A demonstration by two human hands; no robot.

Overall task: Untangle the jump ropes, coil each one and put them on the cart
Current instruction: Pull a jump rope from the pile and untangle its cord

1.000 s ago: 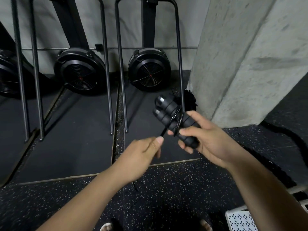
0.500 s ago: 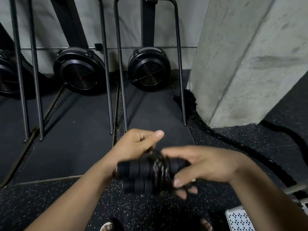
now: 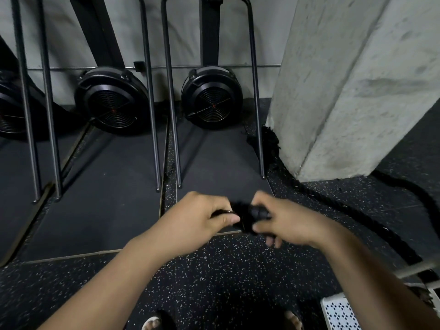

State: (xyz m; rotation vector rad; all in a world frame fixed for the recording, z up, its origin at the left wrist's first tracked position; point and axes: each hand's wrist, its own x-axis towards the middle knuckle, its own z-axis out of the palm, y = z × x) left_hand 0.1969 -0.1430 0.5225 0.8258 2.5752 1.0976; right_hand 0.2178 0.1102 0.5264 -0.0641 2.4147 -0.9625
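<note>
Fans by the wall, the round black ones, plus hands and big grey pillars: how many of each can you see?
Round black fans: 3, one cut off at the left edge
Hands: 2, left hand and right hand, both gripping the jump rope bundle
Grey pillars: 1
Total: 6

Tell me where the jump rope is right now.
Centre of the head view: the jump rope is gripped between the left hand and right hand, over the floor, near the pillar.

Just the one view for us: head-worn, wide-angle, facing forward and down at the black speckled rubber floor (image 3: pixel 214 270), with our left hand (image 3: pixel 202 217) and right hand (image 3: pixel 290 225) close under the lens, centre frame.
</note>
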